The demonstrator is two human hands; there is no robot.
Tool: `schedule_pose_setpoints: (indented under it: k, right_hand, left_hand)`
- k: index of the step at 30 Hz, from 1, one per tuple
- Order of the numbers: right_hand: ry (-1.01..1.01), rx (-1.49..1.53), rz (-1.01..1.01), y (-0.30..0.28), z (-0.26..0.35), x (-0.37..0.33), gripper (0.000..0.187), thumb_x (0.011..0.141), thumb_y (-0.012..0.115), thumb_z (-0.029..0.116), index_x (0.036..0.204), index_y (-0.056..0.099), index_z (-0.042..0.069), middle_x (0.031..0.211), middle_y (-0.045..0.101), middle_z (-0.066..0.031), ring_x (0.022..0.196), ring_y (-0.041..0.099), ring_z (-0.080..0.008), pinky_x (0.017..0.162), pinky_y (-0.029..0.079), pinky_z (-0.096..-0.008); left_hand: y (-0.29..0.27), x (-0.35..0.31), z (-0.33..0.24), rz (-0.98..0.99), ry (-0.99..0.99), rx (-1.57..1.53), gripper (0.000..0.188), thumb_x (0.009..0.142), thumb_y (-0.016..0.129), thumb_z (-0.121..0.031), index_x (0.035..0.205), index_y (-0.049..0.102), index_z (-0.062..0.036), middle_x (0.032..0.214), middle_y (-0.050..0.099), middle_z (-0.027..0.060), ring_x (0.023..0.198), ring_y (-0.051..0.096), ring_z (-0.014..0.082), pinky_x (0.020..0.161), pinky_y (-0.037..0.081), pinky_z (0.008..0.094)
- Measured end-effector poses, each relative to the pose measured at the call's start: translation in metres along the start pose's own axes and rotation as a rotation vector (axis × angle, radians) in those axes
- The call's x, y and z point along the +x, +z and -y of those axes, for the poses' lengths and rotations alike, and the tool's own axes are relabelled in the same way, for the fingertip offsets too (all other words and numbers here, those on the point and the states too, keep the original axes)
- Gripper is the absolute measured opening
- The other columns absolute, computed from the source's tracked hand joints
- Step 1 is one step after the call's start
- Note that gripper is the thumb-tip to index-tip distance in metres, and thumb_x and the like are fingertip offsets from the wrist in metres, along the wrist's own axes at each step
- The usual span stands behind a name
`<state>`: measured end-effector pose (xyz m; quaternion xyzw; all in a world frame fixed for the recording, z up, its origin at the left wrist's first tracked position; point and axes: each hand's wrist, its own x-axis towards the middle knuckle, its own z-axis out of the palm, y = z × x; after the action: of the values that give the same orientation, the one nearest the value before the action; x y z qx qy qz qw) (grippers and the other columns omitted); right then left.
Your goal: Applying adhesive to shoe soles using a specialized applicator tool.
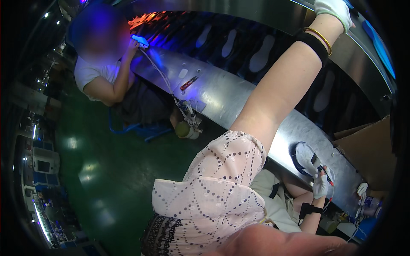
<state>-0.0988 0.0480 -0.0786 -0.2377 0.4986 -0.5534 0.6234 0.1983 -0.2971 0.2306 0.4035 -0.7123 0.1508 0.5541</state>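
My left arm reaches across to the far right, with a gold bangle and a black band at the wrist. My left hand, in a white glove, is at the top edge over the metal rim of the line; its fingers are mostly hidden. Lower right, my right hand, in a white glove with bare fingertips, is closed around a thin dark tool with red parts. Just beside it on the metal ledge rests a white shoe-like piece with a dark rim.
Pale sole-shaped pieces lie on the dark belt. Red-handled pliers rest on the ledge near hanging cables. At left a seated co-worker holds a blue-lit piece. A cardboard box stands at right.
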Motion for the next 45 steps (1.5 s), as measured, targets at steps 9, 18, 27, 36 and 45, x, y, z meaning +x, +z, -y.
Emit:
schedule_pose_setpoints:
  k: [9, 18, 27, 36, 45]
  right_hand:
    - [-0.051, -0.015, -0.005, -0.012, -0.007, 0.001, 0.033, 0.086, 0.063, 0.016, 0.117, 0.052, 0.014, 0.1, 0.063, -0.0059, 0.078, 0.058, -0.0137, 0.062, 0.045, -0.0218]
    - [-0.048, 0.047, 0.025, -0.018, -0.01, 0.015, 0.034, 0.086, 0.063, 0.011, 0.118, 0.053, 0.008, 0.105, 0.061, -0.0054, 0.09, 0.06, -0.016, 0.069, 0.048, -0.0232]
    - [-0.084, 0.039, 0.053, -0.022, -0.01, 0.015, 0.033, 0.085, 0.064, 0.011, 0.116, 0.054, 0.007, 0.105, 0.061, -0.0052, 0.088, 0.06, -0.016, 0.069, 0.048, -0.0232]
    - [-0.1, 0.059, 0.021, -0.009, -0.007, 0.0, 0.03, 0.083, 0.062, 0.004, 0.112, 0.055, 0.005, 0.102, 0.061, -0.0085, 0.085, 0.061, -0.0194, 0.065, 0.049, -0.0238]
    - [-0.051, 0.067, 0.024, -0.01, -0.004, 0.004, 0.03, 0.083, 0.065, 0.007, 0.111, 0.056, 0.007, 0.101, 0.062, -0.0074, 0.085, 0.062, -0.0182, 0.065, 0.049, -0.0236]
  left_hand:
    - [-0.033, -0.01, 0.023, -0.019, 0.01, 0.0, 0.023, 0.08, 0.05, -0.022, 0.073, 0.067, -0.0083, 0.073, 0.065, 0.0143, 0.071, 0.064, 0.0291, 0.064, 0.05, 0.0411]
    - [-0.05, 0.011, 0.059, -0.041, 0.044, 0.002, 0.024, 0.081, 0.05, -0.023, 0.073, 0.067, -0.009, 0.072, 0.065, 0.0136, 0.07, 0.064, 0.029, 0.064, 0.05, 0.0416]
    - [-0.075, 0.02, 0.032, 0.108, -0.155, 0.186, 0.031, 0.084, 0.046, -0.029, 0.073, 0.068, -0.0112, 0.072, 0.066, 0.0126, 0.076, 0.064, 0.0256, 0.076, 0.046, 0.0436]
    - [-0.06, 0.022, 0.002, 0.161, -0.491, 1.462, 0.035, 0.086, 0.042, -0.033, 0.075, 0.07, -0.0149, 0.079, 0.068, 0.0104, 0.079, 0.065, 0.0246, 0.088, 0.037, 0.05]
    - [-0.069, 0.011, 0.046, 0.065, -0.141, 0.153, 0.027, 0.081, 0.05, -0.032, 0.071, 0.069, -0.0169, 0.074, 0.066, 0.0107, 0.075, 0.065, 0.0274, 0.065, 0.048, 0.04]
